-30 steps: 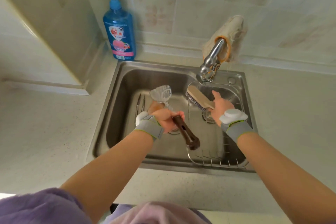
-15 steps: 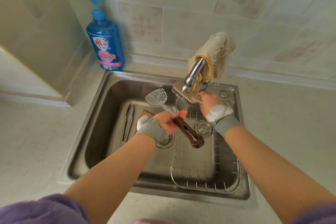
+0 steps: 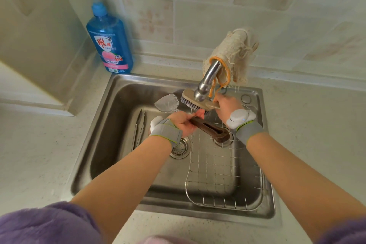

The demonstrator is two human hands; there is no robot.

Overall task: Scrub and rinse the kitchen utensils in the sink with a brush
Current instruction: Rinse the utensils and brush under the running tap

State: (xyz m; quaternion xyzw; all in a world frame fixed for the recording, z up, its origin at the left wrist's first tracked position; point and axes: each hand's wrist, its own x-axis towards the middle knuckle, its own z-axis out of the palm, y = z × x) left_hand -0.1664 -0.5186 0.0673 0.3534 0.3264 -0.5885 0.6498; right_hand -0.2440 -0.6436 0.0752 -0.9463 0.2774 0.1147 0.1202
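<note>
My left hand [image 3: 183,123] grips a spatula by its dark brown wooden handle [image 3: 212,129]; its metal blade [image 3: 167,103] points away over the sink [image 3: 118,105]. My right hand [image 3: 224,106] holds a beige scrub brush [image 3: 195,103] by its handle, bristles down, right under the faucet spout [image 3: 208,79] and beside the blade. Metal tongs [image 3: 139,127] lie on the sink floor to the left.
A wire rack [image 3: 223,180] fills the sink's right half, with the drain [image 3: 180,147] beside it. A frayed cloth [image 3: 233,53] hangs over the faucet. A blue soap bottle [image 3: 109,39] stands on the counter at the back left corner.
My right hand has lifted the brush up and away, from the middle of the sink to just under the spout. My left hand still holds the spatula, its handle now lower.
</note>
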